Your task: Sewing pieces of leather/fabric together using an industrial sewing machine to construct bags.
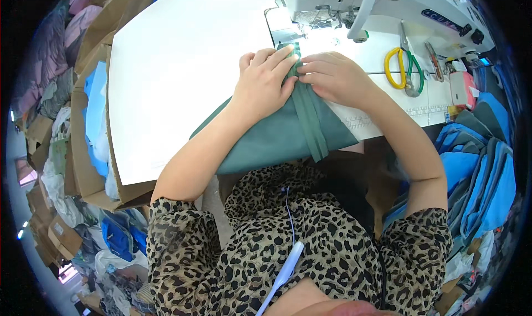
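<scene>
Left hand (266,79) spread flat and right hand (335,79) fingertips-on, pinch unclear, upon one long dark-green fabric strip (308,119) over a dark-green cloth panel (263,144), presumably light, limp, best held by the strip's edges, at the white counter's (166,89) near side.

The left hand (265,80) lies over a green strip (309,119) on green fabric (260,143), near the sewing machine (327,3); the right hand (338,79) touches the strip's right edge. Yellow-and-green-handled scissors (405,48) lie on the white tabletop (183,67).

Scissors (405,47) right of the fabric (271,139)
</scene>
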`<state>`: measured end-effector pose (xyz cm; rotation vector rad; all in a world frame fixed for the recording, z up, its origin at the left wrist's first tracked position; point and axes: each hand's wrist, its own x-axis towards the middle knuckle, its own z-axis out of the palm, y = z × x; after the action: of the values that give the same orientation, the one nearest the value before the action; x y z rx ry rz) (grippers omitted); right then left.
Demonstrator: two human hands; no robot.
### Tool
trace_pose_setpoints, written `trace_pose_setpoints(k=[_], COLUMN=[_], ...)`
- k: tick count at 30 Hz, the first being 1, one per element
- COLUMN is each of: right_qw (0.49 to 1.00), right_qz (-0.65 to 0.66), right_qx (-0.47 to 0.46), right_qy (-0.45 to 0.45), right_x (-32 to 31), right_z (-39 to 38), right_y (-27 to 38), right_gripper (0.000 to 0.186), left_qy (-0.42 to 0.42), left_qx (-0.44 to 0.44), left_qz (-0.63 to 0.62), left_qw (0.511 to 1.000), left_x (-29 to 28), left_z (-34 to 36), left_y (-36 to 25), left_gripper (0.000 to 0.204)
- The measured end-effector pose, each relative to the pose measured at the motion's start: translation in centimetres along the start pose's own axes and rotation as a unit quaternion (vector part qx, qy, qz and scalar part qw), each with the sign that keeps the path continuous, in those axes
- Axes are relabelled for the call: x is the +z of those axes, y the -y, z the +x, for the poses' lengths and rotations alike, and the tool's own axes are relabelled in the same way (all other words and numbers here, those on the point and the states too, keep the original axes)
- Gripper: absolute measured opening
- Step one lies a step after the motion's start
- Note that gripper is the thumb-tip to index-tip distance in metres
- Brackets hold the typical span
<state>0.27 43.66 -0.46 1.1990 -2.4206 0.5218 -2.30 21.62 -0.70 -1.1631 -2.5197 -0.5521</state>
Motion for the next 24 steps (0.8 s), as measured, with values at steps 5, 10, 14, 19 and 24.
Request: trace_pose_setpoints(k=[5,10,14,19,24], right_qw=[1.000,1.000,1.000,1.000,1.000], right_qz=[-0.005,-0.002,-0.007,-0.013,0.004], right_qx=[0.007,0.012,0.027,0.018,0.021], right_qy=[0.005,0.003,-0.006,-0.008,0.014], right_x=[-0.2,-0.1,0.0,0.0,-0.4], right_z=[0.0,0.2,0.1,0.5,2.4], right_y=[0.1,0.2,0.2,-0.3,0.4], right_gripper=[0.022,0.021,0.019,0.017,0.018], left_qy=[0.010,-0.004,-0.006,-0.018,-0.005], left_qx=[-0.005,0.007,0.002,0.012,-0.044], left_qz=[-0.012,-0.015,-0.020,-0.017,-0.052], left_qw=[1.000,1.000,1.000,1.000,0.998], left_x=[-0.6,-0.5,-0.3,-0.3,-1.4], left_z=[0.1,0.1,0.2,0.7,0.3], left_y=[-0.1,-0.1,-0.1,0.4,0.9], left_gripper=[0.039,0.039,0.040,0.042,0.047])
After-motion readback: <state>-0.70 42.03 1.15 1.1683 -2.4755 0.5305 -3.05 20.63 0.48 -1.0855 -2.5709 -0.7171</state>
